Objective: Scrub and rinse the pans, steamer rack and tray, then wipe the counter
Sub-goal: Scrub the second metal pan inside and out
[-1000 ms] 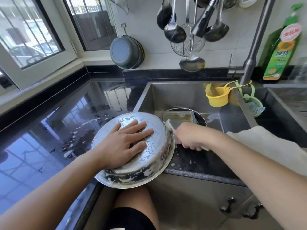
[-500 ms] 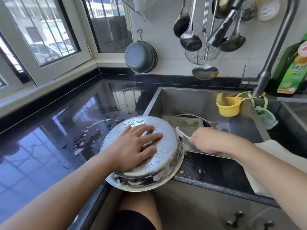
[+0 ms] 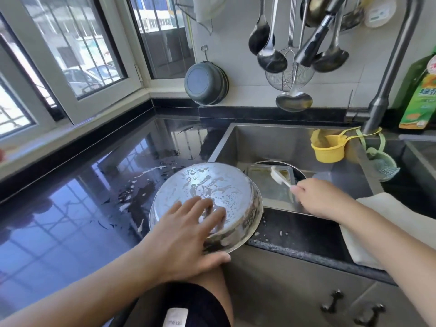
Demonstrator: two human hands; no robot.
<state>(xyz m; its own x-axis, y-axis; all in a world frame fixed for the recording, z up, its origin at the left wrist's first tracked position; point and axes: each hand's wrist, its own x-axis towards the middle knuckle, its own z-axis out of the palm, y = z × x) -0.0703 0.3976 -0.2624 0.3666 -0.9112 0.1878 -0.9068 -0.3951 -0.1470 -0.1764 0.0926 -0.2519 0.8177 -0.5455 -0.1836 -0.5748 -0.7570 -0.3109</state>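
An upturned steel pan [image 3: 212,185], flecked with suds, lies on the black counter's front edge beside the sink. My left hand [image 3: 186,234] holds its near rim: fingers spread over the bottom, thumb under the edge. My right hand [image 3: 316,199] grips the handle of a white brush [image 3: 278,177], whose head is over a greasy rectangular tray [image 3: 266,185] in the sink. The tray lies on a dark round pan [image 3: 299,174], mostly hidden.
The sink [image 3: 271,140] holds a yellow cup [image 3: 329,151] hung by the tap [image 3: 387,83]. A white cloth [image 3: 389,220] lies over the front ledge at right. Ladles and a strainer hang above. Wet counter [image 3: 70,208] stretches left. A green detergent bottle [image 3: 420,100] stands at far right.
My left hand slid from the pan's bottom down to its near rim. My right hand moved right and back with the brush, now over the tray. The camera tilted up.
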